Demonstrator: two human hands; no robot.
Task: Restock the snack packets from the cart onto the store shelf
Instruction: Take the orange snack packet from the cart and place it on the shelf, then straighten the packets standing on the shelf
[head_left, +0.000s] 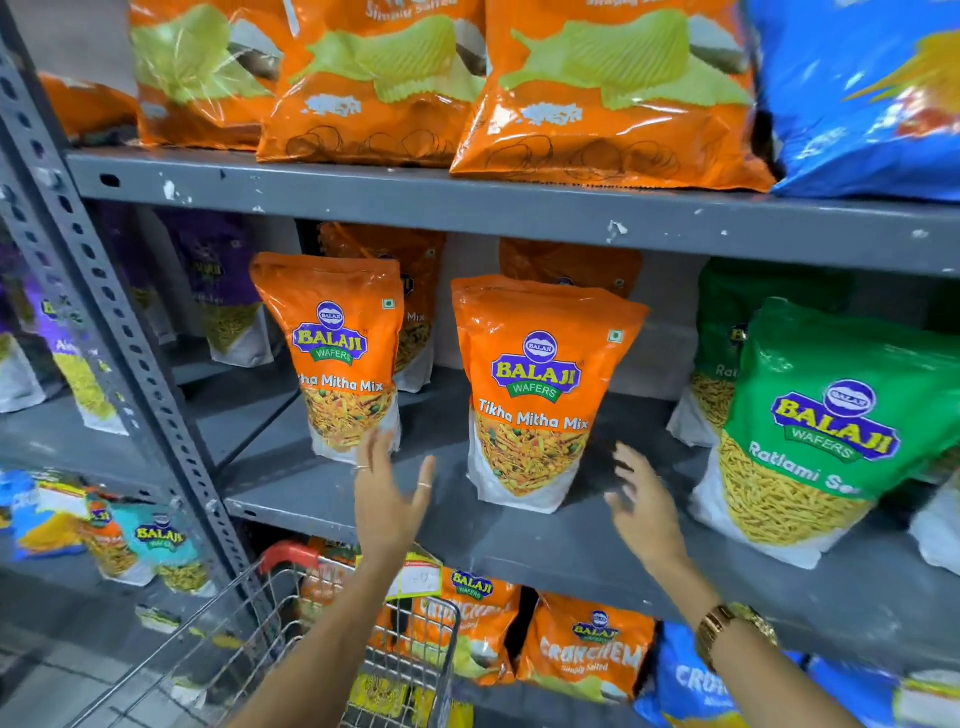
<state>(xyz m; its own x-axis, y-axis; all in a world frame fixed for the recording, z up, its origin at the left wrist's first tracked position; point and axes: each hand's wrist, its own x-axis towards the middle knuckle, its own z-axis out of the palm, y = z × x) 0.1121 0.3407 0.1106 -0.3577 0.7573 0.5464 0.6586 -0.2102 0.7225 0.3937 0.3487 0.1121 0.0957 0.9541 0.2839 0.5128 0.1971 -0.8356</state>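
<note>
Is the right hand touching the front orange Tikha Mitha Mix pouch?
Apart. The head view shows grey shelf between the open right hand and the front orange Tikha Mitha Mix pouch.

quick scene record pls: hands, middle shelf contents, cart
left hand: open, empty, near the left Tikha Mitha Mix packet
right hand: open, empty, beside the right Tikha Mitha Mix packet
packets: both upright on the middle shelf
right neighbour: green Ratlami Sev packet
cart: wire, below the left arm; contents unclear
</note>
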